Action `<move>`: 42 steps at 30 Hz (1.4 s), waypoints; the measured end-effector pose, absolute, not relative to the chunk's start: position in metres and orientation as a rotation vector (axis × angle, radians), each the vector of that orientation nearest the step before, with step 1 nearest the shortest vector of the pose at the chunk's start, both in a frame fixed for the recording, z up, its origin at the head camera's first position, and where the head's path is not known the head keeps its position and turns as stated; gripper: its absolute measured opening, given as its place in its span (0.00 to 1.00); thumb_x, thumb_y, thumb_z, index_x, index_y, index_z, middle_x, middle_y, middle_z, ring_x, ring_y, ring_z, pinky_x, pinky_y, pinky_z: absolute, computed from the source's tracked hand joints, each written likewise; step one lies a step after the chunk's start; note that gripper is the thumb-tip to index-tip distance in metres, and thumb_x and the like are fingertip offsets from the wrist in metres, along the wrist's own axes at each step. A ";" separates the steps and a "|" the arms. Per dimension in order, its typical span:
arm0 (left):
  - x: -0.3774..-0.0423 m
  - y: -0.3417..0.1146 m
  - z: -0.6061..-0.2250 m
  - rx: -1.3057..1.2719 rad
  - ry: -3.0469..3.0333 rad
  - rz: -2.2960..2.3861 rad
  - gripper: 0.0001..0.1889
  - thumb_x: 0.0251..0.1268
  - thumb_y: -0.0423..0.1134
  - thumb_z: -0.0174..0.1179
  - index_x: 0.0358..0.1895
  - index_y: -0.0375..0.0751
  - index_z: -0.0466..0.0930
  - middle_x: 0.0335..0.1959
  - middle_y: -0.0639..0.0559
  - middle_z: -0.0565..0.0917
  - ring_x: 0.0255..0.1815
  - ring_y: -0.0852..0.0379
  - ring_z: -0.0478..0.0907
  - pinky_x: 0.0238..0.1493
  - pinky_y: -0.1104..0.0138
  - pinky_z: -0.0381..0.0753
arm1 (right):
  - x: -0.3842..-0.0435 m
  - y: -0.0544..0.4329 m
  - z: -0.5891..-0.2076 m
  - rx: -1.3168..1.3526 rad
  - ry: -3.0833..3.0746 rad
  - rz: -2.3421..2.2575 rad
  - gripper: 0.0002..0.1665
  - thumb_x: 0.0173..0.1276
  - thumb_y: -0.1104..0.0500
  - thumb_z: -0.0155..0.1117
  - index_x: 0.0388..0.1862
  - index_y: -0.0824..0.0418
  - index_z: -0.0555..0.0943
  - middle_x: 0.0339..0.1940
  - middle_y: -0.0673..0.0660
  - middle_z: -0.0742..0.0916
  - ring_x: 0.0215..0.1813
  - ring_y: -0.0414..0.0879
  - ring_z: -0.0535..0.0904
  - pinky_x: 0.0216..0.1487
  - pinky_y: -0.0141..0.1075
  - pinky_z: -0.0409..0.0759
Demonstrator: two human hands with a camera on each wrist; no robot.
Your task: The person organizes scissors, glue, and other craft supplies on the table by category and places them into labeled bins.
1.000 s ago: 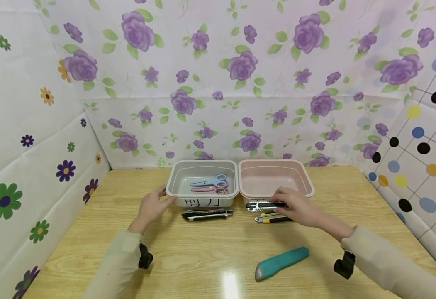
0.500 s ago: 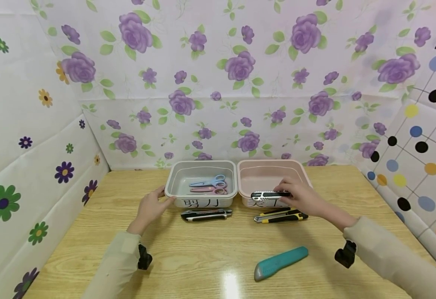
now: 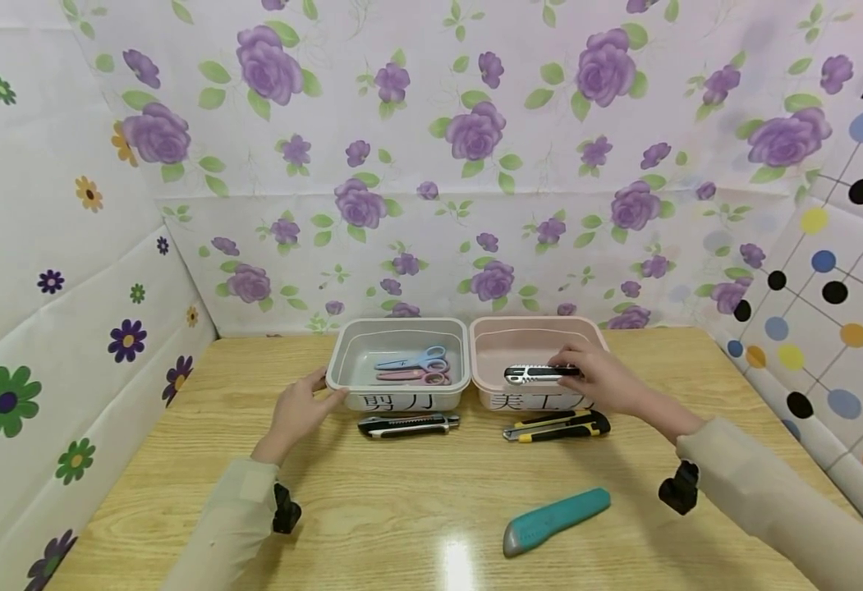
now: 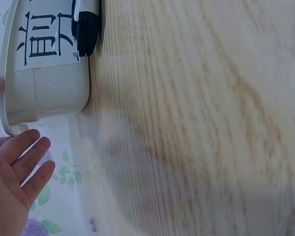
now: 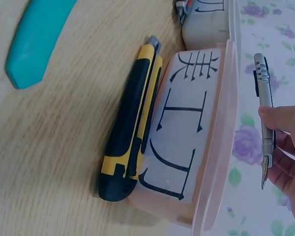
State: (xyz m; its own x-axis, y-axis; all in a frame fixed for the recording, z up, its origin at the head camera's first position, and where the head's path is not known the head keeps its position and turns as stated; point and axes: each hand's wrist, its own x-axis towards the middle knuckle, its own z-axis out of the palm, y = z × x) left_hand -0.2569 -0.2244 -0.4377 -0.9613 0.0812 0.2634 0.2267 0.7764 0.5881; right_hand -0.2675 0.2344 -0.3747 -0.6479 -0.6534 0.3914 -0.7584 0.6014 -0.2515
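Observation:
My right hand (image 3: 604, 379) pinches a silver-and-black utility knife (image 3: 538, 374) over the front part of the pink bin (image 3: 490, 328). In the right wrist view the same knife (image 5: 265, 113) is seen edge-on between thumb and fingers, above the rim. My left hand (image 3: 298, 414) touches the left front corner of the grey bin (image 3: 350, 336); in the left wrist view its fingers (image 4: 32, 157) are loosely extended by the rim. Blue scissors (image 3: 420, 359) and pink scissors (image 3: 416, 375) lie inside the grey bin.
A black-and-white utility knife (image 3: 409, 424) lies before the grey bin. Before the pink bin lies a yellow-and-black one (image 3: 558, 427). A teal utility knife (image 3: 557, 521) rests nearer the table's front. Both bins bear labels; flowered cloth stands behind.
My right hand has lifted the silver-and-black utility knife from beside the yellow-and-black one, up and slightly right, over the pink bin. My left hand stays at the grey bin.

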 end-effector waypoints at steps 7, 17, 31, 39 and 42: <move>-0.256 -0.224 -0.437 -0.234 -2.750 -0.956 0.32 0.59 0.51 0.58 0.62 0.33 0.66 0.49 0.39 0.79 0.54 0.38 0.73 0.51 0.44 0.69 | -0.281 0.238 -0.377 1.096 -2.572 0.559 0.12 0.54 0.69 0.66 0.40 0.65 0.80 0.35 0.56 0.78 0.29 0.40 0.69 0.28 0.34 0.70; -0.257 -0.224 -0.439 -0.222 -2.762 -0.921 0.31 0.59 0.50 0.58 0.61 0.33 0.67 0.50 0.39 0.79 0.53 0.38 0.73 0.51 0.44 0.69 | -0.295 0.246 -0.387 1.027 -2.628 0.539 0.11 0.55 0.68 0.66 0.39 0.66 0.81 0.37 0.57 0.77 0.29 0.41 0.69 0.30 0.35 0.70; -0.259 -0.225 -0.438 -0.243 -2.736 -0.933 0.31 0.59 0.51 0.58 0.61 0.35 0.67 0.49 0.39 0.80 0.53 0.38 0.74 0.51 0.44 0.69 | -0.315 0.239 -0.405 0.999 -2.644 0.584 0.10 0.55 0.69 0.66 0.38 0.68 0.81 0.33 0.58 0.80 0.32 0.47 0.73 0.33 0.40 0.72; -0.258 -0.225 -0.439 -0.232 -2.743 -0.929 0.31 0.59 0.50 0.58 0.61 0.34 0.67 0.48 0.39 0.80 0.52 0.38 0.74 0.51 0.44 0.69 | -0.320 0.232 -0.415 1.013 -2.622 0.568 0.10 0.52 0.70 0.67 0.35 0.68 0.81 0.32 0.59 0.81 0.34 0.51 0.76 0.35 0.43 0.74; -0.258 -0.225 -0.439 -0.231 -2.736 -0.929 0.31 0.59 0.49 0.58 0.61 0.33 0.67 0.48 0.38 0.80 0.52 0.38 0.74 0.51 0.43 0.69 | -0.320 0.228 -0.417 1.013 -2.627 0.560 0.09 0.51 0.70 0.68 0.34 0.67 0.82 0.31 0.58 0.81 0.33 0.50 0.76 0.34 0.41 0.75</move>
State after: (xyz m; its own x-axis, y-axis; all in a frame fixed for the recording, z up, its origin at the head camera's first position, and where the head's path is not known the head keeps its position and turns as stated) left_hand -0.2576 -0.2252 -0.4386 -0.9582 0.0714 0.2772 0.2255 0.7849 0.5771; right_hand -0.3205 0.2281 -0.4174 -0.7189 -0.5820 0.3801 -0.6864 0.6806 -0.2561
